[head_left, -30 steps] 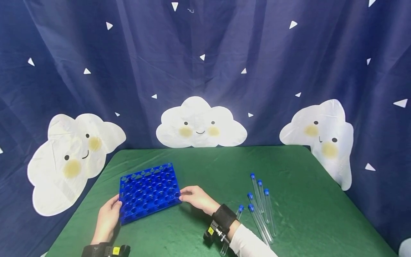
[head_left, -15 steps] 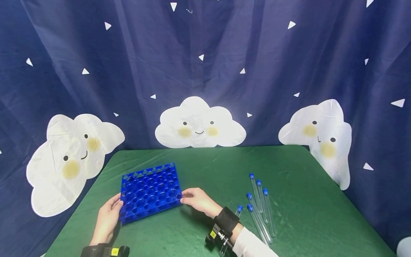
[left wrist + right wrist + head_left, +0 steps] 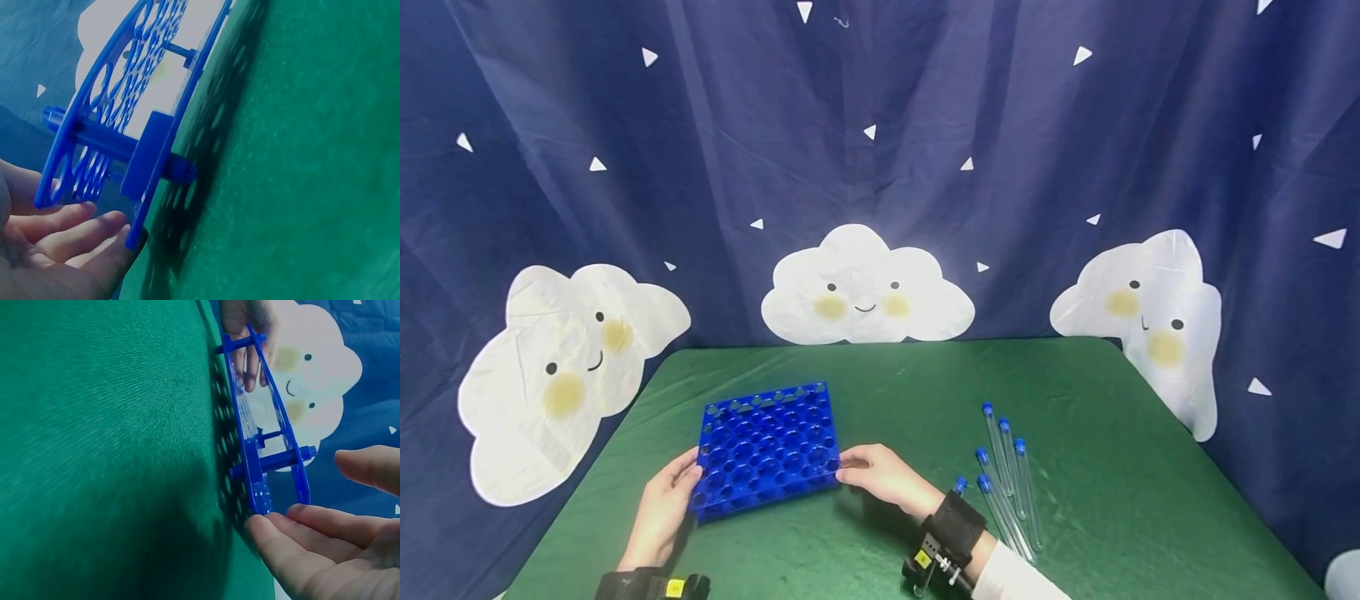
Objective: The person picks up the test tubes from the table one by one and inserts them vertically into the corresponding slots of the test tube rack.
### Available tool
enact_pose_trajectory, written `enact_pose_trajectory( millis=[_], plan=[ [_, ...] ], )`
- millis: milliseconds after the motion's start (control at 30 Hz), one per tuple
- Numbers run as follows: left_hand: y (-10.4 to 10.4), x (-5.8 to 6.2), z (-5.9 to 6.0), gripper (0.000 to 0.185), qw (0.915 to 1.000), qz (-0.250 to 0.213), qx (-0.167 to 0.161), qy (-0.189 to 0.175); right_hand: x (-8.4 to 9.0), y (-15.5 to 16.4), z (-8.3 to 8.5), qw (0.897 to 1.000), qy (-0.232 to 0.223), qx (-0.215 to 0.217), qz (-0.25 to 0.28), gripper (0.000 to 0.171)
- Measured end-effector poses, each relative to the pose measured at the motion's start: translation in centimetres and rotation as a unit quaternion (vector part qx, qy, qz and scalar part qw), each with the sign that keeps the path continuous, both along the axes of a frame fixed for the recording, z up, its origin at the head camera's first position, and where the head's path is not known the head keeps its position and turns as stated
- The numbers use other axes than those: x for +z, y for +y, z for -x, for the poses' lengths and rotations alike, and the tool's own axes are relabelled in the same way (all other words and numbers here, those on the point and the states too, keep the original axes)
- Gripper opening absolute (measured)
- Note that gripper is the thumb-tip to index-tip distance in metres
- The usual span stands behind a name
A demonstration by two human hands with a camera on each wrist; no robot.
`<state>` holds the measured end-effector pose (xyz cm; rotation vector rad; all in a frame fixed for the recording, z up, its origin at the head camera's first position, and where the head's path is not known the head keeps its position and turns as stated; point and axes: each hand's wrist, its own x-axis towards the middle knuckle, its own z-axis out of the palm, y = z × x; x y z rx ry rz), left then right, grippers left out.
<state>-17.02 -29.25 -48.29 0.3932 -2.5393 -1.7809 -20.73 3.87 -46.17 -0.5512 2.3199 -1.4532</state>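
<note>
A blue plastic test tube rack [image 3: 771,446] with rows of round holes stands between my hands at the left of the table. My left hand [image 3: 662,504] grips its left end near the front; the left wrist view shows fingers [image 3: 81,237] against the ends of its two plates. At the right front corner, my right hand [image 3: 891,481] holds the rack. From the right wrist, fingertips [image 3: 262,528] meet the plate ends, while the thumb [image 3: 372,467] reaches over the upper side; its contact is unclear. No tubes show in the holes.
Several clear test tubes with blue caps [image 3: 1020,445] lie on the green table [image 3: 1120,467], right of my right forearm. One tube is partly hidden behind the right wrist strap [image 3: 955,527]. A dark blue curtain [image 3: 880,167] with white clouds hangs behind the table.
The rack has shifted to the right, mostly in the last half second, and both hands have moved along with it. The right forearm now covers more of the nearest tube.
</note>
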Motion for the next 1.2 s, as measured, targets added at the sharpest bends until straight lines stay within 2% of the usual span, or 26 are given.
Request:
enact_pose_trajectory(
  millis=[533,900,1200],
  plan=[
    [2.5,-0.4,0.4,0.055,0.9971,-0.065,-0.038,0.010,1.6,4.3,-2.0,1.000,-0.021,0.013,0.015,0.045],
    [4.8,-0.8,0.4,0.056,0.9944,-0.075,-0.068,0.030,1.3,6.7,-2.9,1.000,-0.001,0.001,-0.005,0.046],
    [6.3,-1.0,0.5,0.057,0.9903,-0.066,-0.111,0.051,1.6,8.8,-3.5,1.000,-0.002,-0.019,-0.001,0.049]
  ],
)
